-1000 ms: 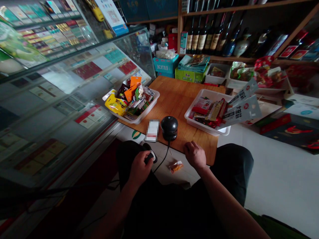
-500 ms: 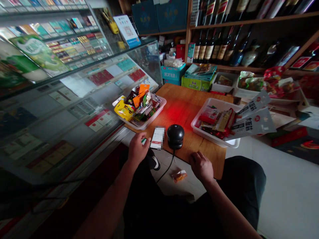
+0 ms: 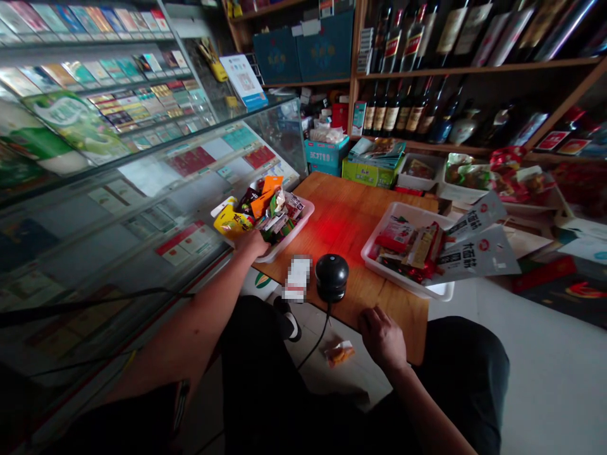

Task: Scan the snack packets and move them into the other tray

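My left hand (image 3: 253, 242) is at the near edge of the left white basket (image 3: 303, 226), touching the packaged snacks (image 3: 272, 205) heaped inside. Its fingertips are hidden, so a grip cannot be made out. My right hand (image 3: 383, 336) rests on the front edge of the wooden table (image 3: 327, 189), its fingers curled in with nothing visible in them. Between the hands stands a black, round-headed scanner (image 3: 332, 277) with a cable, casting red light on the wood. To its left lies a phone (image 3: 298, 277), its screen blurred out.
Another white basket (image 3: 439, 291) of snack packets stands at the table's right, with grey packets (image 3: 478, 253) sticking out. A glass display counter (image 3: 142, 208) runs along the left. Bottles (image 3: 391, 117) line the back shelves. An orange-coloured packet (image 3: 339, 354) lies on the floor.
My left hand has moved forward from beside the phone to the left basket of snacks. The right hand stays at the table edge. The view has tilted up slightly.
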